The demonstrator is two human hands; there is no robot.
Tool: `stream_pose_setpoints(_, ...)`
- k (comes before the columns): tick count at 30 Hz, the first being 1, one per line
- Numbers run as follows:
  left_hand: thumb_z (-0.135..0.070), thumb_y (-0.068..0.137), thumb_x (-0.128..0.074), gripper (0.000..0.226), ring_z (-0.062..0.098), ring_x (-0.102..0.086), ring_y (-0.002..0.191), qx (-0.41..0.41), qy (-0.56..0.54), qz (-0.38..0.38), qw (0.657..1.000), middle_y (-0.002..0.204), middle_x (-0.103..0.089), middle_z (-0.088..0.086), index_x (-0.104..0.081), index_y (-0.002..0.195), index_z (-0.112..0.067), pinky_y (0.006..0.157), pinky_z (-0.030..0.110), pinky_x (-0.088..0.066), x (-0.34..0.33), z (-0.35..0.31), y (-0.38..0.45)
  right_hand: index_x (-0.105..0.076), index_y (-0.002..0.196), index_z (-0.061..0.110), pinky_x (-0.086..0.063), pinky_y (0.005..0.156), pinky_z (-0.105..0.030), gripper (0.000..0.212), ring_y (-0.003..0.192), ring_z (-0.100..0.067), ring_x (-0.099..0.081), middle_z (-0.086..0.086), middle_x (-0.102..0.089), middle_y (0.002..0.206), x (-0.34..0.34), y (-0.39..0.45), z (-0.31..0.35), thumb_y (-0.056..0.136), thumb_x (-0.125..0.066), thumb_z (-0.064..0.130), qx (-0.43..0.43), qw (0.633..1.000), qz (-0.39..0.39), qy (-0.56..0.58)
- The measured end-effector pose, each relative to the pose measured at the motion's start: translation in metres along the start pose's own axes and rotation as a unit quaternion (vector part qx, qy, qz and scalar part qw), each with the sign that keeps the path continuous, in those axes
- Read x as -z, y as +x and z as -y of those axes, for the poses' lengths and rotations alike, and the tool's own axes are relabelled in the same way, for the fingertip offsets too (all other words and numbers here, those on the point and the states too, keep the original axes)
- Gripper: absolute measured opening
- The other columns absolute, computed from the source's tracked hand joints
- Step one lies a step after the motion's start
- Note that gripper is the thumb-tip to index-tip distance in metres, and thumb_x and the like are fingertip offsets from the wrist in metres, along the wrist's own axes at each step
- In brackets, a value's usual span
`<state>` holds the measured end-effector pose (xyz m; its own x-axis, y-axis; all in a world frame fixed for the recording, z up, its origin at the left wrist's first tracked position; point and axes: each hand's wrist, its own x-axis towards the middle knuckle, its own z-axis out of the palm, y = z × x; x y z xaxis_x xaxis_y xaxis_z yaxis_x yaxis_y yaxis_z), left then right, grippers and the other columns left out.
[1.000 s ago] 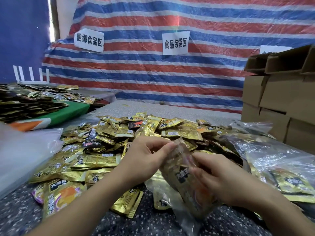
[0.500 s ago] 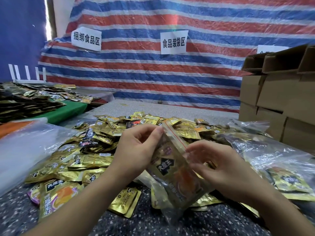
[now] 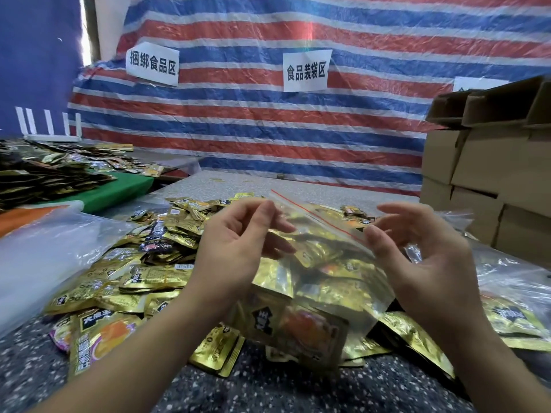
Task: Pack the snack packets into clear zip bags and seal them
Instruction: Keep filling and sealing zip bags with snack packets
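Above the heap of gold snack packets a clear zip bag is being held up by both hands, its mouth tilted so that the red zip line is running from upper left down to lower right. The top left end of the bag is being pinched between thumb and forefinger of the left hand, the remaining fingers being curled loosely beneath. The lower right end of the zip strip is being pinched by the thumb and a fingertip of the right hand, while its other fingers are being kept spread and raised. Several gold packets are being carried inside the bag, one with an orange picture lying lowest, near the bottom of the bag.

The heap is being borne by a speckled table. Left of the heap, a sheet of clear plastic is lying. Right of the heap, more clear bags holding packets are lying, and behind them cardboard boxes are stacked. Behind the heap, a red, white and blue striped tarpaulin is hanging, with two white signs fixed on it.
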<state>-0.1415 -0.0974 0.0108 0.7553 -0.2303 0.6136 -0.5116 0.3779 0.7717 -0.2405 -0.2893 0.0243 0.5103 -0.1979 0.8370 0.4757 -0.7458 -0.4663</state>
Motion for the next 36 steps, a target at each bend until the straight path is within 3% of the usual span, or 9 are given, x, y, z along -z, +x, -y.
stream_pose_setpoints(4,-0.033,0.092,-0.052,0.024,0.022,-0.070,0.058,0.015,-0.027,-0.052,0.998,0.080,-0.074,0.006,-0.064,0.091,-0.013,0.053,0.028,-0.056,0.004,-0.003,0.005,-0.067,0.104,0.032,-0.058,0.075,-0.023,0.043,0.088,-0.005,-0.072,0.012,-0.075,0.095,-0.001,-0.001,-0.010,0.071,-0.067,0.058,-0.142,0.980,0.099,0.096)
stream_pose_setpoints(11,-0.021,0.104,-0.042,0.025,0.019,-0.069,0.058,0.053,-0.008,-0.057,0.997,0.074,-0.072,0.004,-0.061,0.093,-0.010,0.053,0.026,-0.055,0.008,-0.001,0.007,-0.072,0.086,0.027,-0.051,0.061,-0.015,0.006,0.064,-0.012,-0.068,0.000,-0.072,0.073,-0.018,-0.006,-0.024,0.083,-0.069,0.032,-0.123,0.973,0.073,0.179)
stream_pose_setpoints(19,-0.036,0.090,-0.054,0.026,0.018,-0.069,0.061,0.036,0.060,-0.019,0.997,0.076,-0.074,0.004,-0.070,0.085,-0.015,0.054,0.022,-0.052,0.009,0.007,0.010,-0.074,0.086,0.020,-0.056,0.059,-0.026,0.042,0.065,-0.020,-0.068,-0.010,-0.073,0.075,-0.020,-0.001,-0.038,0.092,-0.045,0.049,-0.274,0.919,0.060,0.277)
stream_pose_setpoints(21,-0.037,0.087,-0.056,0.026,0.017,-0.070,0.063,0.042,0.065,-0.021,0.997,0.077,-0.074,0.003,-0.070,0.084,-0.017,0.055,0.023,-0.053,0.010,0.009,0.010,-0.071,0.087,0.019,-0.052,0.060,-0.034,0.039,0.066,-0.023,-0.064,-0.013,-0.071,0.077,-0.021,0.006,-0.049,0.101,-0.044,0.042,-0.285,0.943,0.064,0.158)
stream_pose_setpoints(24,-0.030,0.091,-0.058,0.020,0.015,-0.069,0.064,0.053,0.080,-0.022,0.995,0.078,-0.074,0.002,-0.071,0.085,-0.016,0.058,0.023,-0.054,0.012,0.013,0.011,-0.069,0.090,0.027,-0.046,0.060,-0.029,0.019,0.065,-0.013,-0.057,-0.004,-0.069,0.079,-0.026,0.017,-0.066,0.102,-0.055,0.028,-0.219,0.953,0.186,-0.097)
stream_pose_setpoints(26,-0.024,0.093,-0.059,0.016,0.013,-0.069,0.064,0.058,0.078,-0.026,0.995,0.078,-0.074,0.002,-0.071,0.086,-0.016,0.058,0.022,-0.054,0.014,0.014,0.012,-0.070,0.099,0.030,-0.051,0.070,-0.028,0.018,0.082,-0.014,-0.060,0.007,-0.067,0.090,-0.030,0.026,-0.069,0.096,-0.058,0.017,-0.173,0.937,0.268,-0.140)
stream_pose_setpoints(30,-0.027,0.089,-0.061,0.015,0.011,-0.067,0.064,0.057,0.057,-0.030,0.996,0.076,-0.074,0.002,-0.070,0.083,-0.016,0.055,0.019,-0.051,0.017,0.011,0.014,-0.057,0.132,0.034,-0.050,0.091,-0.040,0.050,0.108,-0.019,-0.052,0.003,-0.055,0.117,-0.047,0.035,-0.071,0.084,-0.071,0.038,-0.046,0.879,0.391,-0.268)
stream_pose_setpoints(34,-0.034,0.080,-0.062,0.020,0.010,-0.065,0.063,0.062,0.036,-0.018,0.997,0.074,-0.072,0.000,-0.069,0.082,-0.015,0.056,0.018,-0.051,0.019,0.009,0.016,-0.050,0.137,0.031,-0.046,0.097,-0.040,0.058,0.115,-0.027,-0.049,-0.003,-0.051,0.125,-0.064,0.035,-0.083,0.085,-0.075,0.032,0.008,0.859,0.386,-0.336)
stream_pose_setpoints(36,-0.033,0.080,-0.062,0.020,0.010,-0.063,0.063,0.066,0.018,-0.013,0.998,0.073,-0.071,-0.001,-0.068,0.083,-0.014,0.057,0.019,-0.051,0.019,0.008,0.016,-0.050,0.138,0.036,-0.046,0.097,-0.039,0.052,0.116,-0.025,-0.053,-0.001,-0.057,0.126,-0.068,0.036,-0.083,0.087,-0.060,0.042,0.045,0.866,0.369,-0.335)
